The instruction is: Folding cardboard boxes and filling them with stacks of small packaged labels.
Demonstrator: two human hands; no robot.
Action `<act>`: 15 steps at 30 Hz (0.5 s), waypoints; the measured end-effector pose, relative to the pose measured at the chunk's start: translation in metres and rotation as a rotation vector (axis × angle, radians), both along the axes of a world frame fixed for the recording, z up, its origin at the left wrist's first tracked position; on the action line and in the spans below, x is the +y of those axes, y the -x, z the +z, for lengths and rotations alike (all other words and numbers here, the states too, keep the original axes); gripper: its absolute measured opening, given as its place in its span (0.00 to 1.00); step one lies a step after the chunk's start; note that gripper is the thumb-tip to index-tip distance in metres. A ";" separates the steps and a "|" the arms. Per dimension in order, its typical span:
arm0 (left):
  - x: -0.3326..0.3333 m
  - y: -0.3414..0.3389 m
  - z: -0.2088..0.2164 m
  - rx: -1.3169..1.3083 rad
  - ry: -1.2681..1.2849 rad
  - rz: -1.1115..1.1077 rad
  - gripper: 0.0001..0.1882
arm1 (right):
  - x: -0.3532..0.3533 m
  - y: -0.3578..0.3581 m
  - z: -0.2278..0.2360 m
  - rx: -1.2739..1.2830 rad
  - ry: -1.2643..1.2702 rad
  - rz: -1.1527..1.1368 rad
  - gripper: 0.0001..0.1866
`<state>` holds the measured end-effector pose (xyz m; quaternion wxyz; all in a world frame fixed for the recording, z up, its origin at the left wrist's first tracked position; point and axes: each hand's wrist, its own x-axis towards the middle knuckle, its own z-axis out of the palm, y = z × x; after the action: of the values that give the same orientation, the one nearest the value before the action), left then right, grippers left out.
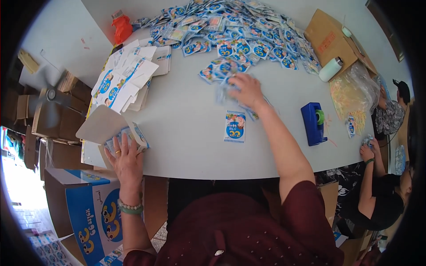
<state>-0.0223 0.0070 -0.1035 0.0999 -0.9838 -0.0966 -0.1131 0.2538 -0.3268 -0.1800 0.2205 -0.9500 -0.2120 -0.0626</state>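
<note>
At the table's left front, my left hand [126,159] holds a small white box [103,123] with its flap raised. Its fingers lie over blue-and-white packets [123,132] at the opening; its palm side is hidden. Farther forward, past the middle of the table, my right hand [246,91] curls its fingers over several small packets [222,94], smeared by motion. More packets [226,66] lie just beyond it. One packet [235,127] rests face up by itself, nearer to me than the right hand.
A large heap of packets [248,33] covers the far side. Flattened boxes [128,73] are stacked at left. To the right stand a blue tape dispenser [312,124], a pale bottle [331,69] and a cardboard carton [330,37]. Another person's hands [367,151] work at the right edge.
</note>
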 end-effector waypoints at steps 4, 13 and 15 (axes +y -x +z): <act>-0.046 0.003 -0.003 -0.394 0.240 -0.279 0.14 | 0.036 0.072 0.008 -0.169 0.014 0.197 0.22; -0.105 -0.076 -0.034 -0.213 0.596 -0.397 0.07 | 0.008 0.156 0.062 0.361 -0.049 -0.118 0.17; -0.117 -0.093 -0.037 -0.271 0.578 -0.466 0.08 | 0.016 0.183 0.065 0.453 0.102 -0.182 0.18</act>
<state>0.0709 -0.1096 -0.1410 -0.2230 -0.9431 0.0890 -0.2298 0.0703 -0.3103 -0.1151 0.2077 -0.9649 -0.0734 0.1431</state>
